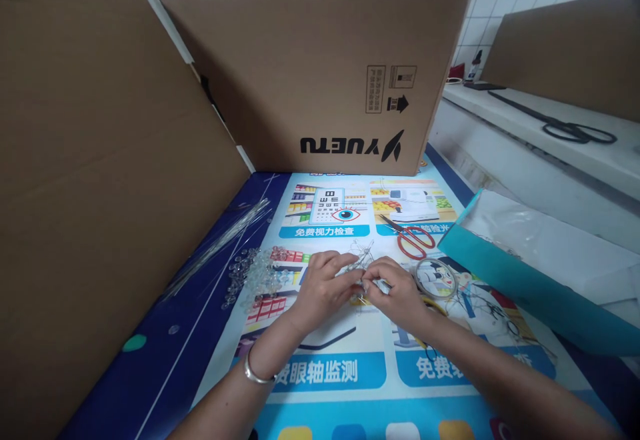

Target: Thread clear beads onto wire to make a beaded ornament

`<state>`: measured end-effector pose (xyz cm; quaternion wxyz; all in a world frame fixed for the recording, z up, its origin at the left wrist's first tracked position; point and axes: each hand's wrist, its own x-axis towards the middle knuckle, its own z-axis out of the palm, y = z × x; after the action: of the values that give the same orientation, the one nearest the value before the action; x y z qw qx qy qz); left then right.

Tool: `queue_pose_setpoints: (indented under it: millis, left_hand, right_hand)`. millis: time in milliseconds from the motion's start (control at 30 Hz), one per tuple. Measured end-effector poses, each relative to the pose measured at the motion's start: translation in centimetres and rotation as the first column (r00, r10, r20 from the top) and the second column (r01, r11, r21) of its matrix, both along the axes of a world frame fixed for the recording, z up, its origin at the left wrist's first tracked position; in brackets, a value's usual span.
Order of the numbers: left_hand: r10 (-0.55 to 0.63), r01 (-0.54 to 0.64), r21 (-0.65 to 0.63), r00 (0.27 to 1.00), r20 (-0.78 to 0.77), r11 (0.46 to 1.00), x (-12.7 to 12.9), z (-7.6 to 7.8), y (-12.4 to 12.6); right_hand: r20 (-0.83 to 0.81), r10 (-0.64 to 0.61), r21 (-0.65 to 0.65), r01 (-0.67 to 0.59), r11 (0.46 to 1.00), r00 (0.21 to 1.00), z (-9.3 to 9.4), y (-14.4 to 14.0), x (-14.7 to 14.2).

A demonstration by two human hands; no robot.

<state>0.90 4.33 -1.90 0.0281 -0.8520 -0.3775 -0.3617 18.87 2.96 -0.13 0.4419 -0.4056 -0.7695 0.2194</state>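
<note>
The small wire-and-bead piece [361,268] sits between your hands, just above the printed poster mat [330,367]. Your left hand [324,288] pinches it from the left, fingers closed on the wire. Your right hand [395,293] grips its right end, fingertips closed. Clear beads [257,273] lie just left of your left hand; clear rods [220,243] beyond them. Red scissors [413,239] and a wire coil [437,279] lie to the right, near the teal box [505,287].
</note>
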Motion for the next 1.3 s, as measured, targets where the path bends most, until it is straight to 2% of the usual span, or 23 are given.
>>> queue_pose_setpoints:
  millis: [133, 267, 400, 667, 833, 933, 1133, 1300]
  left_hand:
    - [-0.029, 0.026, -0.052, 0.998, -0.049, 0.998, -0.3, 0.6, 0.2]
    - [0.046, -0.048, -0.038, 0.998, -0.054, 0.998, -0.6, 1.0, 0.2]
    - [0.089, -0.091, -0.045, 0.994, -0.060, 0.995, -0.6, 1.1, 0.2]
    - [0.105, -0.105, -0.057, 0.994, -0.005, 0.993, -0.6, 0.8, 0.5]
    - [0.094, -0.092, -0.065, 0.995, 0.026, 0.994, -0.6, 0.8, 0.5]
    - [0.082, -0.079, -0.086, 0.996, 0.026, 0.993, -0.4, 0.6, 0.4]
    - [0.052, -0.046, -0.083, 0.995, 0.079, 0.995, 0.8, -0.1, 0.2]
    - [0.037, -0.030, -0.090, 0.996, 0.076, 0.995, 1.3, -0.4, 0.3]
  right_hand:
    - [-0.004, 0.032, 0.023, -0.032, 0.999, 0.999, -0.1, -0.4, -0.4]
    - [0.030, 0.104, 0.126, -0.107, 0.986, 0.994, -0.4, -1.1, -0.9]
    - [0.118, 0.191, 0.177, -0.210, 0.962, 0.974, -0.7, -1.9, -1.3]
    - [0.172, 0.210, 0.224, -0.246, 0.943, 0.962, -0.2, -2.6, -1.7]
    - [0.230, 0.229, 0.242, -0.283, 0.928, 0.946, -0.7, -3.0, -2.0]
    - [0.245, 0.175, 0.244, -0.235, 0.941, 0.954, -1.1, -2.6, -1.8]
    - [0.186, 0.003, 0.198, -0.040, 0.979, 0.982, -0.8, -0.1, -0.5]
    - [0.309, -0.006, 0.107, -0.029, 0.994, 0.951, 0.3, 1.6, 0.9]
